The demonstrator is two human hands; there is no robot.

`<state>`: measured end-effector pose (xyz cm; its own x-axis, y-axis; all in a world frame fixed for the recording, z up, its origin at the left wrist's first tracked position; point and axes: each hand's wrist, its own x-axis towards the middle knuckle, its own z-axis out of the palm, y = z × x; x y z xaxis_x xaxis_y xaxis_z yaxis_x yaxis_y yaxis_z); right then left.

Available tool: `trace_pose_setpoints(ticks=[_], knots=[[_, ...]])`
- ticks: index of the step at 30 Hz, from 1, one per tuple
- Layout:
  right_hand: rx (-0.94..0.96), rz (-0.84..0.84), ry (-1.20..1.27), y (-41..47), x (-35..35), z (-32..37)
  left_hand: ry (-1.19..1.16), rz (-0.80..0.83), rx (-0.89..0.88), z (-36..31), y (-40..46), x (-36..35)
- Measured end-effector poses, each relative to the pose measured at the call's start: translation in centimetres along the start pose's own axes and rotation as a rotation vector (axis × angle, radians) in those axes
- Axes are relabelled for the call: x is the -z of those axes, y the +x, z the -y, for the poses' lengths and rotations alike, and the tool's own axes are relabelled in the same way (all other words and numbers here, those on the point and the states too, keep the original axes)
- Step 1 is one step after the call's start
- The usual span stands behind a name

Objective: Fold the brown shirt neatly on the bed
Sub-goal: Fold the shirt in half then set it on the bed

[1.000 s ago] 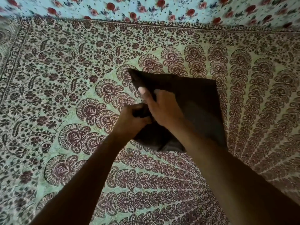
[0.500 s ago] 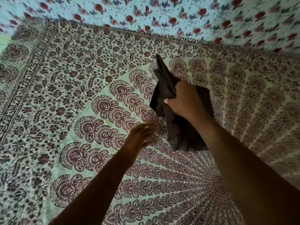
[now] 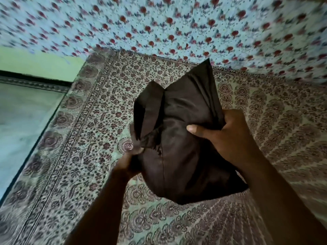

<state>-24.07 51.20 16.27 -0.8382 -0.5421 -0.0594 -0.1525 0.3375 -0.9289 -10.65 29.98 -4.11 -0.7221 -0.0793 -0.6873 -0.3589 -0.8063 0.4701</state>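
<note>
The brown shirt is in the middle of the frame, lifted above the bed as a bunched, partly folded bundle, with two loose flaps pointing toward the top of the frame and a lower corner hanging at lower right. The left hand, just left of centre, is closed on a twisted bit of cloth at the shirt's left edge; the right hand, right of centre, is clamped on the right side with the thumb pressed across the front. The hands are apart, with the bundle stretched between them. The likeliest trouble, I judge, is that the layers slide out of line while the shirt is in the air: the cloth looks smooth and slippery, so the loose upper flaps could flop open and the hanging corner could drag first when it is laid down, leaving a crooked fold with creases. The left grip is a narrow pinch (only a small gather of cloth), so it could slip and drop that side. The patterned bedcover could also ruck up under the shirt if it is pushed sideways. The frame is blurred, which hints at quick movement. There are no containers in view; nothing holds anything here but the two hands and the bed.
</note>
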Motion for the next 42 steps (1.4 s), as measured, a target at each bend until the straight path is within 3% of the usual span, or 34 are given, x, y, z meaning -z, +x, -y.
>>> trace_pose_setpoints(ticks=[4,10,17,21,28,34,42], knots=[[-0.030,0.040,-0.114,-3.2,0.1,0.0,0.094,0.012,-0.010,1.6,-4.2,1.3],[-0.124,-0.015,-0.208,-9.4,-0.1,-2.6,0.314,-0.103,-0.181,2.7,-11.1,1.0],[-0.093,-0.086,-0.125,-16.9,-1.8,-0.2,0.356,-0.222,-0.297,0.9,-20.8,2.8],[-0.073,-0.106,-0.012,-20.6,-4.1,2.3,0.491,-0.283,-0.423,0.0,-26.8,4.6],[-0.150,-0.067,-0.050,-26.3,-13.8,4.9,0.691,-0.388,-0.475,-1.9,-32.4,10.2],[-0.220,-0.063,-0.041,-29.0,-25.5,3.5,0.619,-0.467,-0.504,-2.5,-33.1,21.2],[-0.318,-0.116,-0.145,-28.7,-41.2,1.8,1.186,-0.261,-0.565,-6.7,-34.1,37.1]])
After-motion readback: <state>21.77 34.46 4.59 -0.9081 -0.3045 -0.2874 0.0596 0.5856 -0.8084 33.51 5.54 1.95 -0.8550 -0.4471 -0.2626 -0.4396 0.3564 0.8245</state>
